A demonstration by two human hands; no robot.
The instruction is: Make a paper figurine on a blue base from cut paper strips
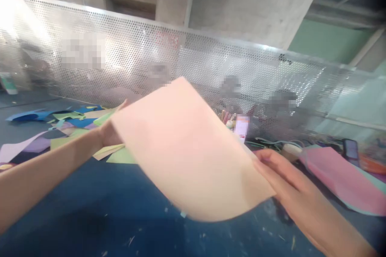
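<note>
A pale pink sheet of paper (187, 148) hangs in the air in front of me, curved along its lower edge. On its right side my right hand (280, 172) pinches the edge, with the thumb on the near face. At the left edge my left hand (111, 130) grips the sheet from behind, and most of its fingers are hidden by the paper. Beyond the left hand lie loose coloured paper pieces (75, 122) in blue, green and purple. To the right of my right hand rests a pink sheet (340, 172) over a light green one.
Small paper scraps dot the dark blue table (135, 217). A perforated metal screen (205, 56) runs along the far side. At the back are a lit phone (241, 128), a dark phone (350, 149) and pale cables (271, 141). A green-and-white container (9, 84) stands far left.
</note>
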